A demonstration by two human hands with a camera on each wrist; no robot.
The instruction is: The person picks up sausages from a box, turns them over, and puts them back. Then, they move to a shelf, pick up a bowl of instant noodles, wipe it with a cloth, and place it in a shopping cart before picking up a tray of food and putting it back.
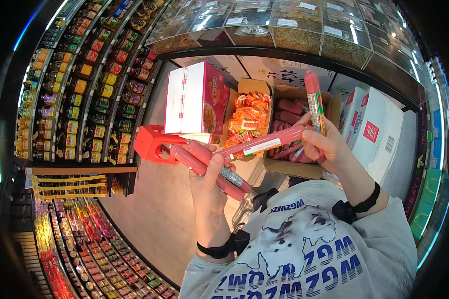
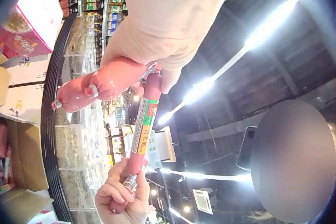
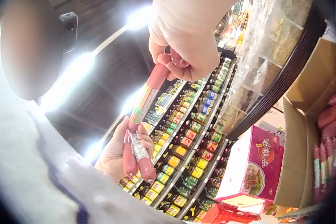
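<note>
Pink wrapped sausages are in both hands, in front of the person's chest. My left hand grips a pair of sausages lying side by side, and its thumb pinches one end of another sausage that spans across to the right hand. That labelled sausage runs straight between the two hands in the left wrist view. My right hand holds its other end, along with a further sausage that stands upright. In the right wrist view, the right hand's curled fingers surround a sausage end.
Beyond the hands, an open carton holds more sausages, beside a box of orange-wrapped snacks. A white and magenta box and a red basket stand to the left. White cartons are at right, bottle shelves at left, clear bins behind.
</note>
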